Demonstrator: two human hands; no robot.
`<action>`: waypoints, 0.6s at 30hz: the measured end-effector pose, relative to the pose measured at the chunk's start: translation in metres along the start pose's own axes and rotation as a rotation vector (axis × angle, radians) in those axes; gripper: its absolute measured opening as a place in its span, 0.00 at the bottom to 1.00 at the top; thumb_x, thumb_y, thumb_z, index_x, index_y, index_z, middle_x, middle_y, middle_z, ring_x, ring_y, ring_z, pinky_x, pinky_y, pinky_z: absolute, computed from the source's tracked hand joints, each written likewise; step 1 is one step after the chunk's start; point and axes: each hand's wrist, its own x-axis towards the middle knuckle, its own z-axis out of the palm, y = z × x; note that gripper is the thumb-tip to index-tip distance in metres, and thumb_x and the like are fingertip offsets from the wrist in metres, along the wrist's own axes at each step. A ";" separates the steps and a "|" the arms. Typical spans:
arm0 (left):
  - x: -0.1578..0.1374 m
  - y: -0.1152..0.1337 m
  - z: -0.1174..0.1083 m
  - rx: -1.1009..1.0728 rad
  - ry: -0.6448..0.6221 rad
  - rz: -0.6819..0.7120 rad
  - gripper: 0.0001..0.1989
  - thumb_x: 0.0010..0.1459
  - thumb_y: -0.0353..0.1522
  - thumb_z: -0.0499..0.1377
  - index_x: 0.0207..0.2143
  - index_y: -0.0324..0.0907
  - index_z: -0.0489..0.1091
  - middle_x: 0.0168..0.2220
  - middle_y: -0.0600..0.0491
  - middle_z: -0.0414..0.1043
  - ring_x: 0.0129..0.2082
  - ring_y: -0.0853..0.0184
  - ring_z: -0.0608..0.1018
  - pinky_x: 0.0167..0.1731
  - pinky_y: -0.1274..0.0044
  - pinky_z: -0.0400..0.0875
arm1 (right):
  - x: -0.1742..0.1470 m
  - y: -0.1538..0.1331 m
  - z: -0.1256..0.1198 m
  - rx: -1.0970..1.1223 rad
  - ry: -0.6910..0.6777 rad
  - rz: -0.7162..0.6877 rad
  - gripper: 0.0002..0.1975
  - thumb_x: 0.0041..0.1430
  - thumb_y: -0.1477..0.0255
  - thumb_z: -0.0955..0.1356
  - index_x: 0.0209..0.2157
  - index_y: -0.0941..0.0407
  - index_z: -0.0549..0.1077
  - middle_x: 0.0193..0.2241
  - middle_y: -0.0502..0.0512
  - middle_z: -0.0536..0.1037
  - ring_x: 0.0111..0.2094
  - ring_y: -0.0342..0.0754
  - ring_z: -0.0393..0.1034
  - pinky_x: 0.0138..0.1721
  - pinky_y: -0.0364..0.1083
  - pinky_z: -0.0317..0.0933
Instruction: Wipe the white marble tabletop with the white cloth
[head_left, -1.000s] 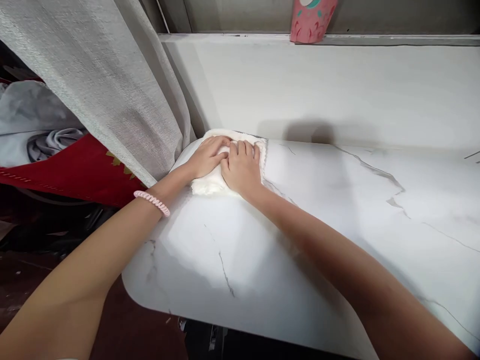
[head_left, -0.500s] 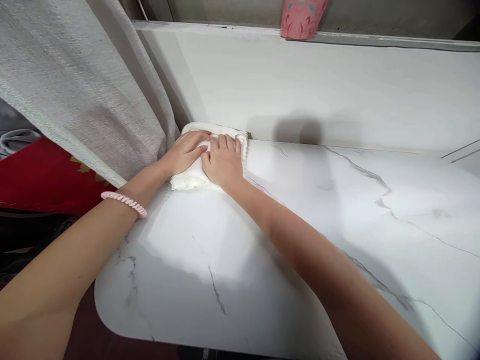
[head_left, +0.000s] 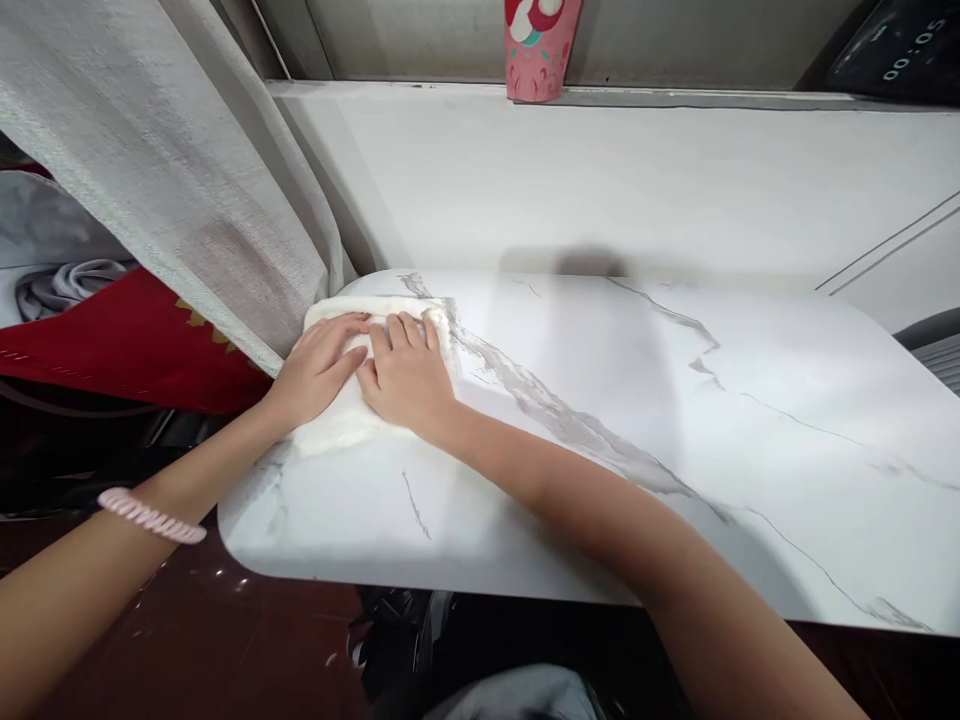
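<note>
A white cloth [head_left: 341,420] lies spread on the left end of a white marble-patterned table [head_left: 585,350]. My left hand [head_left: 321,365] rests flat on the cloth's left part, fingers stretched toward the back. Beside it, my right hand [head_left: 409,375] presses on the cloth's right part with its fingers laid out flat. The two thumbs are close together. Both palms hide much of the cloth. A pink coiled band [head_left: 152,515] circles my left forearm.
A pale curtain [head_left: 217,190] hangs at the left, its lower edge close to my left hand. Behind the table rises a white wall [head_left: 450,170] with a ledge, where a pink patterned container [head_left: 540,55] stands. A dark display [head_left: 904,50] is at the far right. Red fabric [head_left: 135,345] lies at the left.
Both hands and the cloth have moved back from the wall, toward me and slightly left along the tabletop. The view has shifted, showing more of the table's right end and the dark display.
</note>
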 end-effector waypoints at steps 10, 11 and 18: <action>-0.102 0.050 -0.002 0.070 0.064 -0.122 0.17 0.67 0.42 0.42 0.53 0.52 0.60 0.59 0.45 0.68 0.63 0.51 0.68 0.65 0.53 0.56 | -0.081 -0.034 -0.033 0.022 -0.047 -0.174 0.25 0.69 0.67 0.58 0.60 0.68 0.64 0.63 0.71 0.65 0.66 0.61 0.54 0.69 0.64 0.44; -0.110 0.056 0.000 0.067 0.073 -0.125 0.17 0.67 0.41 0.43 0.54 0.54 0.60 0.59 0.45 0.68 0.62 0.50 0.68 0.65 0.52 0.56 | -0.088 -0.033 -0.037 0.035 -0.048 -0.188 0.25 0.69 0.67 0.58 0.60 0.68 0.64 0.63 0.71 0.66 0.66 0.60 0.54 0.70 0.64 0.44; -0.130 0.091 0.015 0.151 0.084 -0.099 0.19 0.67 0.39 0.42 0.59 0.60 0.53 0.57 0.47 0.67 0.63 0.49 0.67 0.65 0.49 0.53 | -0.112 -0.013 -0.054 0.106 -0.065 -0.272 0.25 0.67 0.66 0.60 0.58 0.67 0.67 0.61 0.69 0.68 0.65 0.59 0.56 0.70 0.61 0.44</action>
